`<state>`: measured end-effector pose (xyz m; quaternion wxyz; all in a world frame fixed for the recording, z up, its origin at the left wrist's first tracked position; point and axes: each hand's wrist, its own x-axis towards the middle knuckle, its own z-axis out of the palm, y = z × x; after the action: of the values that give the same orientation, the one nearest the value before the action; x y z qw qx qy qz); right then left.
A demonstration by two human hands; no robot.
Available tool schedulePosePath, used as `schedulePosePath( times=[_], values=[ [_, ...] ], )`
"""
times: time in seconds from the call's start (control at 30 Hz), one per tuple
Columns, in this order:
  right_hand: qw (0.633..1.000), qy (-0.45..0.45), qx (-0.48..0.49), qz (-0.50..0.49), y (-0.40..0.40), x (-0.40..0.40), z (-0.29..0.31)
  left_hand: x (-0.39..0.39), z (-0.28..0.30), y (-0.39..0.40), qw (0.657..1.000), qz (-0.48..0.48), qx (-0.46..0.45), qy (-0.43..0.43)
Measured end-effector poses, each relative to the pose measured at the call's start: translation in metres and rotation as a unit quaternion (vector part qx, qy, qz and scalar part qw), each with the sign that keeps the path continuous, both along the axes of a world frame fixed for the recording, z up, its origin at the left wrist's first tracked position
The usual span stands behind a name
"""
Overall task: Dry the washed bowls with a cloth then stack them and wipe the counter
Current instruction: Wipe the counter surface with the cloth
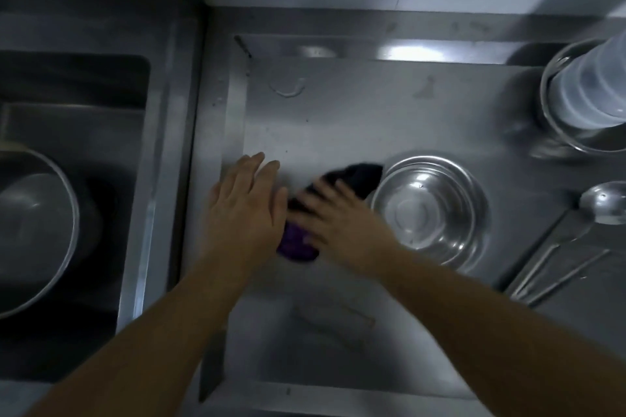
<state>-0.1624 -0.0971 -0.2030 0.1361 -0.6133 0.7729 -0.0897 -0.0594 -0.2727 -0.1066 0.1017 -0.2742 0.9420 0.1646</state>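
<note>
No text, label, brand, number or sign can be read anywhere in this view; every visible surface is plain, and the picture is dim and blurred.

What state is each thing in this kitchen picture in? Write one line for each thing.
Left hand: flat, fingers straight, on the counter.
Right hand: blurred, pressing the cloth.
Cloth: crumpled, under the right hand.
Bowls: stacked, upright, empty.
Ladle: lying untouched.
Counter: smeared with wet marks.
</note>
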Motion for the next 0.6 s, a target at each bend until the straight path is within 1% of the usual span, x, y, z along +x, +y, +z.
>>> schedulePosePath(
  times=[0.07, 0.13, 0.2, 0.27, 0.33, 0.37, 0.4, 0.43, 0.53, 0.6],
  values=[
    [0.994, 0.003, -0.008, -0.111, -0.009, -0.056, 0.004, -0.008, -0.001, 0.001, 1.0, -0.002, -0.001, -0.016],
    [0.969, 0.008, -0.007, -0.248, -0.011, -0.112, 0.008, -0.015, -0.001, 0.003, 1.0, 0.001, 0.003, -0.025],
    [0.924, 0.018, 0.001, -0.383, -0.014, -0.153, 0.01, -0.019, -0.001, 0.004, 1.0, 0.011, 0.005, -0.024],
    [0.867, -0.015, 0.0, -0.498, -0.03, -0.169, 0.01, -0.018, -0.001, 0.004, 0.999, 0.019, 0.009, -0.024],
    [0.816, -0.044, -0.005, -0.576, -0.059, -0.165, 0.011, -0.013, -0.002, 0.001, 0.999, 0.025, 0.011, -0.019],
    [0.804, -0.048, -0.008, -0.592, -0.077, -0.159, 0.011, -0.01, -0.003, -0.002, 0.999, 0.028, 0.009, -0.014],
    [0.809, -0.045, -0.012, -0.585, -0.095, -0.15, 0.012, -0.007, -0.003, -0.006, 0.999, 0.032, 0.006, -0.008],
    [0.832, -0.036, -0.016, -0.554, -0.112, -0.139, 0.013, -0.004, -0.002, -0.011, 0.999, 0.036, 0.0, -0.001],
    [0.924, -0.019, -0.026, -0.38, -0.15, -0.09, 0.014, 0.0, 0.0, -0.03, 0.998, 0.052, -0.019, 0.014],
    [0.964, -0.02, -0.038, -0.264, -0.154, -0.051, 0.011, -0.001, 0.003, -0.041, 0.997, 0.069, -0.027, 0.028]
  ],
)
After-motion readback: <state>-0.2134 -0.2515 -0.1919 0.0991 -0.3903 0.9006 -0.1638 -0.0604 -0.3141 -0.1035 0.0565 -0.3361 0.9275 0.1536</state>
